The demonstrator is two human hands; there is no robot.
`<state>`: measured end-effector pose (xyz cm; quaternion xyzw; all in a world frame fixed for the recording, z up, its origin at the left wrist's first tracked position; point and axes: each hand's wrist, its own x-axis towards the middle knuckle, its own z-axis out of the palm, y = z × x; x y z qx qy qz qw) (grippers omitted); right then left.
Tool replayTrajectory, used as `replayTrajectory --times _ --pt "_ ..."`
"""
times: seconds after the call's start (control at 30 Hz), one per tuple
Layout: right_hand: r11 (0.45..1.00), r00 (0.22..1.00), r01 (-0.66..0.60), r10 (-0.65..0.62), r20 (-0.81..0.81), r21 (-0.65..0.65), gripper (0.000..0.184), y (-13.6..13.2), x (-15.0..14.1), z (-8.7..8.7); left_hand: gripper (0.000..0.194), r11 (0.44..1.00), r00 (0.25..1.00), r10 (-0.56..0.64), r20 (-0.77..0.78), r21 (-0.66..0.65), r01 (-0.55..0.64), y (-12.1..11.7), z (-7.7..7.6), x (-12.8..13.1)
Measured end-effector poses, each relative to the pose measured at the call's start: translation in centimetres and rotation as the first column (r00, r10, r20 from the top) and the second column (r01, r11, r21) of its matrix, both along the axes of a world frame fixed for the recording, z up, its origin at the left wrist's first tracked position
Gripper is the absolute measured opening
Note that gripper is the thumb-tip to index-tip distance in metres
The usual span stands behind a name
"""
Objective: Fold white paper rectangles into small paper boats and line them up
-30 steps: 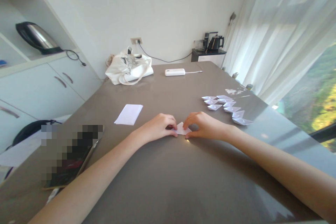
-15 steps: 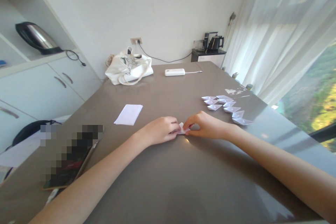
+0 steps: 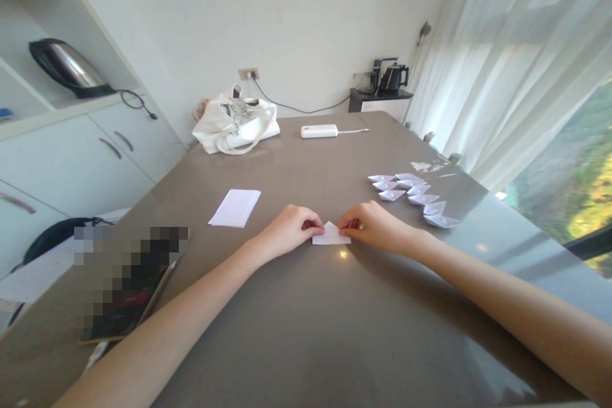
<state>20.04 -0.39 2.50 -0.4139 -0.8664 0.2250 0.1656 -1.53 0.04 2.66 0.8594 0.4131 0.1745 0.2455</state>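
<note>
Between my hands lies a small piece of folded white paper [image 3: 331, 237], with a pointed top and a straight strip along its near edge. My left hand [image 3: 297, 227] pinches its left side between thumb and fingers. On the other side, my right hand [image 3: 367, 225] is closed on the right slope of the paper in the same way. Several folded paper boats [image 3: 415, 190] stand grouped to the right, beyond my right hand. A stack of white paper sheets [image 3: 234, 208] rests to the left of my left hand.
A white handbag [image 3: 234, 124] and a white power bank [image 3: 319, 131] with a short cable sit toward the table's far end. At left, a partly pixelated dark device [image 3: 134, 287] lies near my forearm. Paper scraps [image 3: 425, 166] are by the right edge.
My fingers have drawn apart toward the paper's two sides, so more of it shows, including its peak and the flat near strip. The boats and the stack stay where they were.
</note>
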Motion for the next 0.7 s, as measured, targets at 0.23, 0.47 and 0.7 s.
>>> replayTrajectory --times 0.23,0.47,0.7 --pt "0.988 0.995 0.096 -0.1 -0.029 -0.12 0.013 0.5 0.0 -0.6 0.012 0.986 0.99 0.136 0.037 -0.1 -0.132 -0.1 -0.4 0.6" --pt "0.976 0.989 0.118 -0.131 -0.063 -0.184 0.012 1.2 0.4 -0.9 0.013 0.994 0.995 0.101 -0.009 0.04 -0.101 0.0 -0.7 0.5" --pt "0.956 0.98 0.165 -0.187 -0.071 -0.244 0.013 1.5 0.5 -0.8 0.021 0.993 0.998 0.052 0.044 0.104 -0.057 -0.2 -1.2 0.5"
